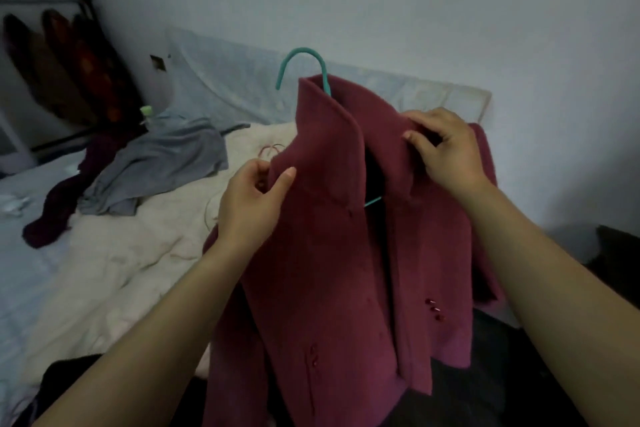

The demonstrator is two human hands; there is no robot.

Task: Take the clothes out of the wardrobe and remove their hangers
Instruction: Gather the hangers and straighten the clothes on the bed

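The maroon coat (346, 270) is pinched by left grip (256, 198) and right grip (446, 149); the teal hanger (304, 55) stands upright between, nearer left.

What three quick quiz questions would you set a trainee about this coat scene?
1. Multiple choice: the hanger hook is A red, B teal, C black.
2. True or false: the hanger sits inside the coat.
3. Short answer: what do the left hand and right hand grip?
Key: 1 B; 2 true; 3 the coat, near its collar.
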